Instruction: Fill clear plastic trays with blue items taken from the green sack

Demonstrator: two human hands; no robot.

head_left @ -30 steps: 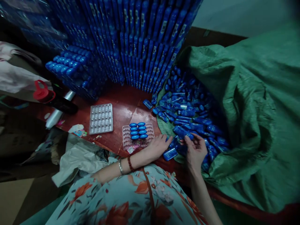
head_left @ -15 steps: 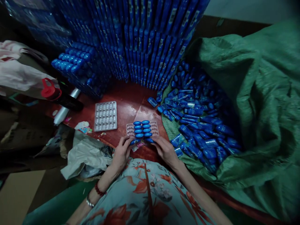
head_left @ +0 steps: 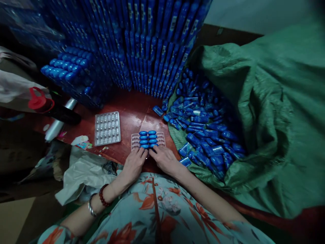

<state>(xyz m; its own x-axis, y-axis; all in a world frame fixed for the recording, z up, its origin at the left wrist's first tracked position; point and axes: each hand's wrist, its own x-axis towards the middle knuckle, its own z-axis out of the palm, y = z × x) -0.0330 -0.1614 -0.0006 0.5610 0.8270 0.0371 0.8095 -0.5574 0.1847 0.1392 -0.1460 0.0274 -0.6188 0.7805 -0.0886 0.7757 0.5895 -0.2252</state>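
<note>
A small clear plastic blister tray (head_left: 160, 139) lies on the red table in front of me. Glossy blue capsule-shaped pieces (head_left: 152, 137) fill its two middle columns, while the outer hollows show clear. My left hand (head_left: 134, 163) bends its fingertips down over the tray's near edge, at the left middle column. Beside it, my right hand (head_left: 165, 160) presses its fingers at the right middle column. The two hands nearly meet. Their fingertips cover the nearest row, so the blue pieces under them are mostly hidden.
A larger clear tray (head_left: 107, 128) lies to the left. Behind it stand a red-lidded dark bottle (head_left: 42, 101) and stacked blue packs (head_left: 152, 61). At right, a green woven sack (head_left: 269, 112) spills loose blue pieces (head_left: 210, 135) beside the tray.
Both hands have moved inward, each bringing a blue piece from the tray's near corners to the nearest row of the middle columns. The view has shifted slightly to the right.
</note>
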